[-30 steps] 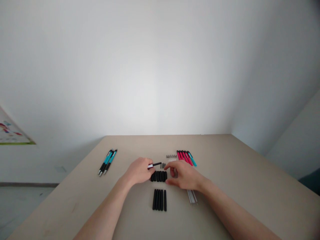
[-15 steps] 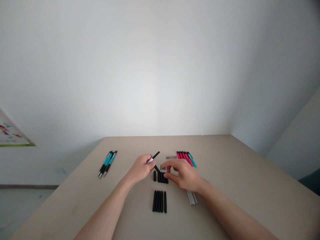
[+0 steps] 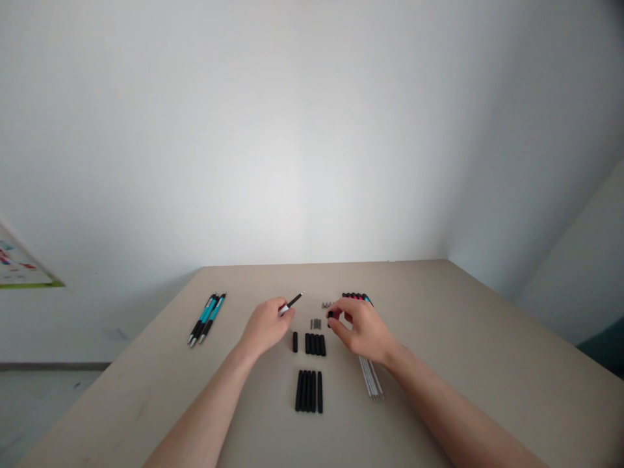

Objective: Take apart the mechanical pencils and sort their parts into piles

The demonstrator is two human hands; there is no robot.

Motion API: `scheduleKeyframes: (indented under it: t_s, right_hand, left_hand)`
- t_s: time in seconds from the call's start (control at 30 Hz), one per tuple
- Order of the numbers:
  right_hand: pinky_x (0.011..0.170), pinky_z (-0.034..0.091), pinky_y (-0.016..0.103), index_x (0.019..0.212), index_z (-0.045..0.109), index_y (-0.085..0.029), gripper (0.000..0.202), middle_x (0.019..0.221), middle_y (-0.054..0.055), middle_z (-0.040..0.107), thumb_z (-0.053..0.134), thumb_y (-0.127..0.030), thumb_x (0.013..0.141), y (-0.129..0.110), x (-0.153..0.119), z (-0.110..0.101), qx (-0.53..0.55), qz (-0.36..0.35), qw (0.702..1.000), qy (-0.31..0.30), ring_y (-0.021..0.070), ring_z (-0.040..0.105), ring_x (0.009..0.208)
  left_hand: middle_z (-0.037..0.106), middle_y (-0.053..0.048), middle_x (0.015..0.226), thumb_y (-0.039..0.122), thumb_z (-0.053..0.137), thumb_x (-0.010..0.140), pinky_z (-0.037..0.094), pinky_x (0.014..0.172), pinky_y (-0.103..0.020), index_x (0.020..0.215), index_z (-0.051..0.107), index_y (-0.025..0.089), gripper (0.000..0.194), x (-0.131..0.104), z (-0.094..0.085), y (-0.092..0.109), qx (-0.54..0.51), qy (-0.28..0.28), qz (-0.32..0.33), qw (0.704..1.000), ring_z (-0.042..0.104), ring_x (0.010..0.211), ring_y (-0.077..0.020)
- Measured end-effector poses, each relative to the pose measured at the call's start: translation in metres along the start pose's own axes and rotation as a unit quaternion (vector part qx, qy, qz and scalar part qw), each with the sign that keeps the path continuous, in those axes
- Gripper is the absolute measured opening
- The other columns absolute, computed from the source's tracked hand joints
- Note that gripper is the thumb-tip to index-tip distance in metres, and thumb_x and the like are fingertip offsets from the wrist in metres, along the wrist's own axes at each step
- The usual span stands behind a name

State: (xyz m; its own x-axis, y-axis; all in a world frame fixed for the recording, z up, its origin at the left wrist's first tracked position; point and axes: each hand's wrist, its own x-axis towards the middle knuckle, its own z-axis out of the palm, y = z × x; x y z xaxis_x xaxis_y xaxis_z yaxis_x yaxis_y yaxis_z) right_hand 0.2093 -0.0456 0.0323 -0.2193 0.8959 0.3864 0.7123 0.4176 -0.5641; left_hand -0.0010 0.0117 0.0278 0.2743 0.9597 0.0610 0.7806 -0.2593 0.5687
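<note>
My left hand (image 3: 268,325) is closed around a black and white pen part (image 3: 293,300), whose thin tip points up and right. To its right, my right hand (image 3: 359,327) pinches a small black piece (image 3: 331,315) between thumb and fingertips. Below and between the hands lie several short black tubes (image 3: 316,344), with a single short black tube (image 3: 295,342) to their left. Small metal parts (image 3: 316,324) sit just behind them. Nearer to me is a row of longer black tubes (image 3: 308,391). White refills (image 3: 371,378) are partly hidden under my right wrist.
Three blue and black pens (image 3: 207,318) lie on the left of the table (image 3: 160,390). Springs (image 3: 327,305) and pink and blue barrels (image 3: 357,296) are at the back, partly covered by my right hand. A wall stands behind the table.
My right hand has moved up from the short black tubes and now has a small black piece in its fingers. My left hand and its pen part have shifted slightly left.
</note>
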Motion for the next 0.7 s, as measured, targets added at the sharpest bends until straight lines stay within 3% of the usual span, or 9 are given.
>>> scheduleKeyframes:
  t_s: [0.3,0.57,0.7]
  right_hand:
    - [0.062,0.037,0.024,0.088,0.067,-0.019,0.021,0.073,0.002,0.069,0.055,-0.021,0.072,-0.0015,-0.0009,0.0052,-0.048,0.077,0.988,-0.124,0.0160,0.061,0.069]
    - [0.067,0.038,0.025,0.097,0.069,-0.024,0.034,0.080,0.000,0.069,0.063,-0.023,0.063,0.0017,-0.0026,-0.0032,-0.071,0.040,0.979,-0.188,0.0183,0.061,0.077]
    - [0.067,0.039,0.025,0.095,0.070,-0.024,0.033,0.080,0.000,0.068,0.067,-0.027,0.062,0.0008,-0.0022,-0.0025,-0.070,0.043,0.979,-0.187,0.0188,0.060,0.077]
  left_hand:
    - [0.065,-0.003,0.064,0.025,0.048,0.077,0.033,0.053,-0.021,0.069,0.063,0.016,0.019,-0.0031,0.0099,-0.0033,-0.004,-0.080,0.042,0.996,0.058,0.059,-0.0136]
    - [0.066,-0.002,0.063,0.031,0.046,0.080,0.038,0.055,-0.021,0.069,0.061,0.015,0.024,-0.0052,0.0077,-0.0024,-0.052,-0.130,0.073,0.987,0.060,0.059,-0.0145]
    - [0.066,-0.002,0.065,0.030,0.048,0.079,0.039,0.055,-0.020,0.076,0.062,0.015,0.021,-0.0056,0.0085,-0.0032,-0.075,-0.151,0.080,0.982,0.061,0.060,-0.0143]
